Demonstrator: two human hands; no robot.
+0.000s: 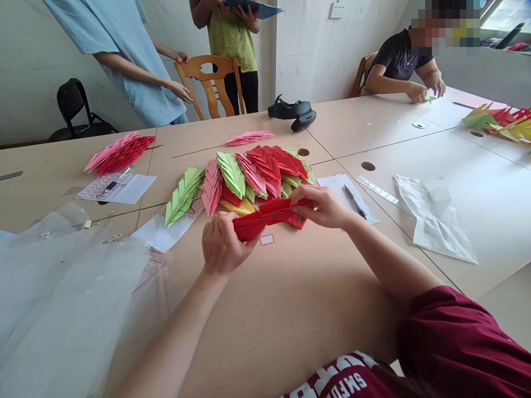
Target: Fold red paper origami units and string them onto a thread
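Note:
Between my two hands, above the near part of the table, is a stack of red folded paper point(267, 215). My left hand point(224, 240) is closed around its left end, the thumb in front. At the right end, the fingers of my right hand point(318, 204) pinch the paper. Just behind lies a pile of folded paper pieces in red point(277, 166), green point(231, 174) and pink point(213, 186), with some yellow paper point(240, 207) low in the pile. A small red-bordered label point(267, 240) lies on the table below the stack.
Clear plastic bags point(78, 287) cover the table's left side. A pen point(354, 202) on paper, a ruler point(376, 189) and a white bag point(440, 221) lie to the right. Further back are pink folded papers point(118, 155) and a black headset point(292, 112). Several people are around the table.

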